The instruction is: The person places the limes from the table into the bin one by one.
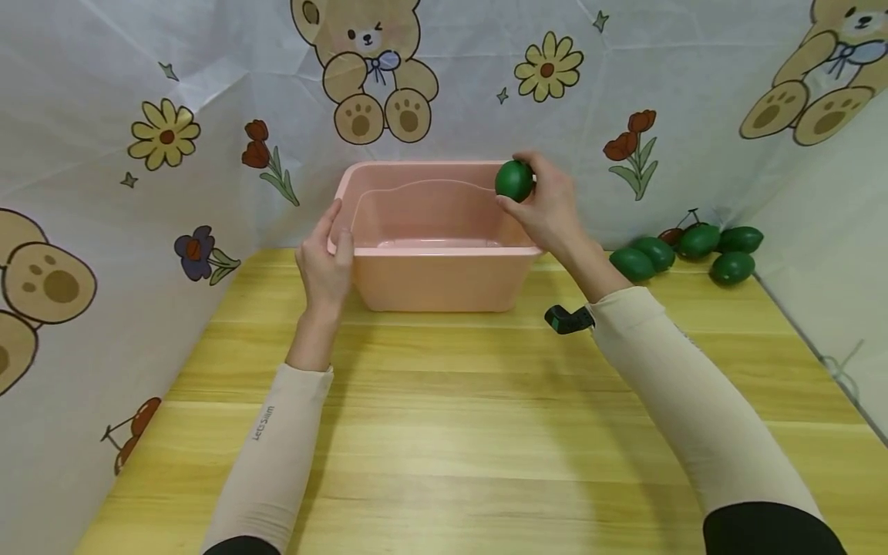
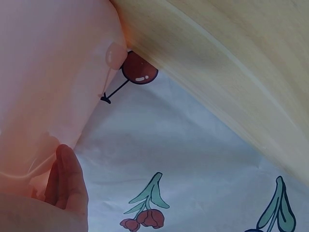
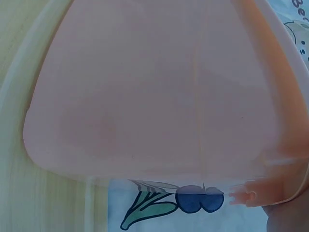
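Pink rectangular plastic tub [image 1: 444, 282]: smooth and glossy, highlights on its floor, reflections along its wall
Dark green round held fruit [image 1: 513, 182]: smooth, plastic-looking skin, low sheen
Dark green oval fruits at the right [image 1: 733, 268]: similarly smooth skin, soft highlights
Yellow wood-grain tabletop [image 1: 444, 416]: smooth, satin shine
White printed backdrop sheet [image 1: 208, 46]: cloth-like, creased, faint sheen
Cream arm sleeves [image 1: 277, 462]: matt, stretchy-looking cloth
Black bent wrist piece [image 1: 569, 320]: hard plastic look

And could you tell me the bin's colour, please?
The bin is pink, clearest in the head view.
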`<state>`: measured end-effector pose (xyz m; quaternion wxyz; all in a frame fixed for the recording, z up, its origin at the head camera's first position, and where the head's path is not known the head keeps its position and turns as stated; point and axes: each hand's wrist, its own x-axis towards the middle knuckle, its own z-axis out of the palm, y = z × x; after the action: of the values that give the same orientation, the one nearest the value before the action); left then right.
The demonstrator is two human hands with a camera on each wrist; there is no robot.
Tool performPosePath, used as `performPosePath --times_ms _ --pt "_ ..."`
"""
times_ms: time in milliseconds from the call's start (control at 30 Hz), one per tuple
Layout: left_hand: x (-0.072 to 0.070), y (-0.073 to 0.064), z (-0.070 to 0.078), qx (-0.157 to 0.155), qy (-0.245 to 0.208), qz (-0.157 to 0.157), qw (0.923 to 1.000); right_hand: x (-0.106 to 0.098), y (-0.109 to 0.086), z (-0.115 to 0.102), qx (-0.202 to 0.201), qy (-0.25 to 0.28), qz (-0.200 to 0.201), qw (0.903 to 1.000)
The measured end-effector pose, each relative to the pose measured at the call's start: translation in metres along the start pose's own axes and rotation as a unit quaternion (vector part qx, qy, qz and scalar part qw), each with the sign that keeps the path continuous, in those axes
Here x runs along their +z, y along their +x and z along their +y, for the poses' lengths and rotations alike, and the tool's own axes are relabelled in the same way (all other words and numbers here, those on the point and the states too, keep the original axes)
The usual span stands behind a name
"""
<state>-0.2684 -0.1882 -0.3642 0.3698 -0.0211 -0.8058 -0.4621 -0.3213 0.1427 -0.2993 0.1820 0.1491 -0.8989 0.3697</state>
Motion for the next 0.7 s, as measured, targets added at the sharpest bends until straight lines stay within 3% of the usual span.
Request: performPosePath --times_ms 367,700 --pt "-0.001 0.000 0.001 0.002 0.001 0.002 1.0000 -0.001 -0.005 0.001 -0.014 0.007 -0.035 0.9992" --pt "-0.001 0.000 0.001 -0.001 0.002 0.007 1.0000 -0.006 -0.014 0.007 0.000 0.066 0.047 0.9967"
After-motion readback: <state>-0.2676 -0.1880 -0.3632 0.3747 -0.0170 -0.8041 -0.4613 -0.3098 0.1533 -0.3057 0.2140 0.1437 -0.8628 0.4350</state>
